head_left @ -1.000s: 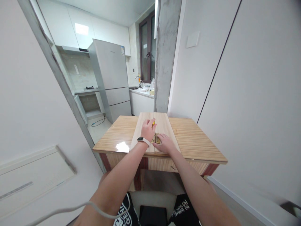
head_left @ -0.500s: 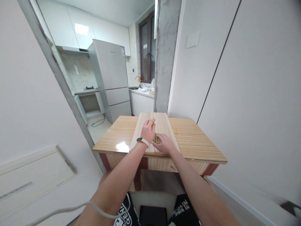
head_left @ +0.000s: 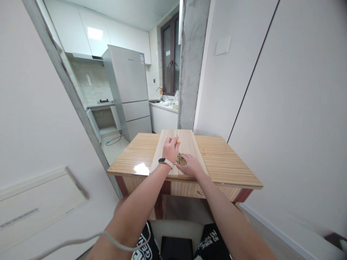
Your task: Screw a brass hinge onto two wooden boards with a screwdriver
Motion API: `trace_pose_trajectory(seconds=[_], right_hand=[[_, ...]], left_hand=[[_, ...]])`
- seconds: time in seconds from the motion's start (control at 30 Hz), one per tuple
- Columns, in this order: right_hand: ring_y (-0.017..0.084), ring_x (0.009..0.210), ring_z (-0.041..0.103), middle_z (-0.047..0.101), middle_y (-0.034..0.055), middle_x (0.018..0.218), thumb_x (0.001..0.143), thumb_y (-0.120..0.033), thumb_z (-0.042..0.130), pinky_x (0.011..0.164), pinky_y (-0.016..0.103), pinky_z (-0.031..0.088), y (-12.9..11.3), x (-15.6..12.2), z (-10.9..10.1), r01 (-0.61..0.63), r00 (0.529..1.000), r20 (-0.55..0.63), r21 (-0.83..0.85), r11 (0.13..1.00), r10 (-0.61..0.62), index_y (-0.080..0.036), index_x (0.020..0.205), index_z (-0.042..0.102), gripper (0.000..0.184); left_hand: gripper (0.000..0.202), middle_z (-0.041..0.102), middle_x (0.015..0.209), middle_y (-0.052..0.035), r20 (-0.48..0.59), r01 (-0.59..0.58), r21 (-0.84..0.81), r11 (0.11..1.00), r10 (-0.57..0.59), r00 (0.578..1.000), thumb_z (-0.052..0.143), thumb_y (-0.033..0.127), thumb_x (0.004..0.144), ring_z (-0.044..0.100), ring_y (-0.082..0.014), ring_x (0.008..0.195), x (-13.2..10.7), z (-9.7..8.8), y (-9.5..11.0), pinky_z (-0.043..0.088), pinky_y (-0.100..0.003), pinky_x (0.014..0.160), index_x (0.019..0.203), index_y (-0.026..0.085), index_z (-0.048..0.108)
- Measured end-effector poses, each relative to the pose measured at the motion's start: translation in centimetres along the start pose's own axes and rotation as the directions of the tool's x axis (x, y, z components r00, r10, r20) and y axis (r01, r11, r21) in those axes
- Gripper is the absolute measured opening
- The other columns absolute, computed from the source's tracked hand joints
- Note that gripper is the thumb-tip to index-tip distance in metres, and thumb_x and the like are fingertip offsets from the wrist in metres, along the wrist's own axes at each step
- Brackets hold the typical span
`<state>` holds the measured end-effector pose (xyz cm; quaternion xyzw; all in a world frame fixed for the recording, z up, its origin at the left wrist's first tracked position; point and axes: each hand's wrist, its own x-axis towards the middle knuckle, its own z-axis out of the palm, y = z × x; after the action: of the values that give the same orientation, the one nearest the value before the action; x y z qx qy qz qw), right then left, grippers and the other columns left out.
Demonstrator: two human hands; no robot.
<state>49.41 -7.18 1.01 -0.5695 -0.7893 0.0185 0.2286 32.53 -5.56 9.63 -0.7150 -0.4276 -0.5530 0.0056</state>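
Note:
Two pale wooden boards (head_left: 189, 142) lie side by side on a striped wooden table (head_left: 225, 159). A brass hinge (head_left: 181, 159) sits across their seam. My left hand (head_left: 171, 148), with a watch band on the wrist, is closed around a yellow-handled tool (head_left: 177, 141) that points down at the hinge. My right hand (head_left: 191, 165) lies flat on the boards, its fingers pressed on the hinge's right side.
A grey concrete pillar (head_left: 192, 65) stands just behind the table. A white wall (head_left: 284, 101) runs along the right. To the left a doorway opens on a kitchen with a fridge (head_left: 130, 90) and a counter with a sink (head_left: 162, 104). A white cable (head_left: 81, 240) crosses my left arm.

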Motion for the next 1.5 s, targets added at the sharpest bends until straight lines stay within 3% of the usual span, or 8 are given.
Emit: trace_pose_trajectory(seconds=[0.43, 0.63, 0.77, 0.9, 1.03, 1.5], right_hand=[[0.031, 0.136, 0.049, 0.06, 0.0137, 0.143, 0.089, -0.071, 0.058, 0.116, 0.042, 0.031, -0.1, 0.02, -0.11, 0.004, 1.0, 0.007, -0.002, 1.0, -0.004, -0.022, 0.141, 0.06, 0.072], [0.032, 0.136, 0.048, 0.059, 0.0138, 0.145, 0.089, -0.072, 0.058, 0.117, 0.044, 0.031, 0.11, 0.17, 0.1, 0.004, 1.0, 0.01, -0.004, 1.0, -0.004, -0.021, 0.143, 0.059, 0.074], [0.032, 0.137, 0.047, 0.058, 0.0135, 0.146, 0.089, -0.071, 0.058, 0.117, 0.044, 0.03, 0.22, 0.24, 0.27, -0.003, 1.0, 0.02, -0.002, 1.0, 0.003, -0.022, 0.145, 0.058, 0.074], [0.031, 0.137, 0.048, 0.059, 0.0131, 0.145, 0.088, -0.071, 0.059, 0.117, 0.044, 0.03, 0.26, 0.22, 0.35, 0.004, 1.0, 0.005, 0.003, 1.0, -0.004, -0.022, 0.144, 0.058, 0.074], [0.031, 0.136, 0.048, 0.06, 0.0132, 0.143, 0.088, -0.073, 0.058, 0.117, 0.044, 0.031, 0.31, 0.22, 0.37, 0.009, 1.0, 0.005, 0.0, 1.0, -0.009, -0.022, 0.143, 0.059, 0.074], [0.03, 0.136, 0.048, 0.059, 0.0134, 0.144, 0.088, -0.073, 0.057, 0.118, 0.043, 0.032, 0.35, 0.3, 0.51, 0.015, 1.0, -0.001, -0.01, 1.0, -0.015, -0.021, 0.143, 0.059, 0.075]], left_hand=[[0.034, 0.067, 0.115, -0.0096, 0.028, -0.008, -0.024, 1.0, 0.008, 1.0, 0.052, 0.012, 0.101, 0.064, -0.0227, 0.107, 0.0, -0.02, -0.33, 0.053, -0.038, 0.099, 0.132, 0.02, 0.063], [0.03, 0.062, 0.116, -0.0093, 0.025, -0.079, 0.003, 0.997, 0.079, 0.997, 0.061, 0.022, 0.1, 0.063, -0.0218, 0.107, -0.17, -0.41, -0.57, 0.053, -0.038, 0.101, 0.129, 0.023, 0.067], [0.027, 0.059, 0.109, -0.0083, -0.017, -0.046, 0.034, 0.998, 0.046, 0.999, 0.069, 0.025, 0.096, 0.062, -0.0216, 0.102, -0.22, -0.19, -0.35, 0.054, -0.038, 0.097, 0.123, 0.023, 0.071], [0.028, 0.059, 0.099, -0.0055, 0.007, -0.025, 0.013, 1.0, 0.025, 1.0, 0.066, 0.022, 0.097, 0.063, -0.02, 0.093, -0.14, -0.08, -0.33, 0.054, -0.035, 0.092, 0.124, 0.024, 0.07], [0.026, 0.06, 0.101, -0.0059, 0.007, 0.014, 0.009, 1.0, -0.014, 1.0, 0.063, 0.022, 0.099, 0.064, -0.0198, 0.091, -0.09, -0.33, -0.61, 0.055, -0.035, 0.09, 0.124, 0.024, 0.069], [0.036, 0.064, 0.117, -0.0112, 0.03, -0.054, -0.007, 0.999, 0.054, 0.998, 0.05, 0.014, 0.101, 0.062, -0.0243, 0.112, -0.35, -0.07, -0.34, 0.052, -0.041, 0.102, 0.136, 0.021, 0.058]])
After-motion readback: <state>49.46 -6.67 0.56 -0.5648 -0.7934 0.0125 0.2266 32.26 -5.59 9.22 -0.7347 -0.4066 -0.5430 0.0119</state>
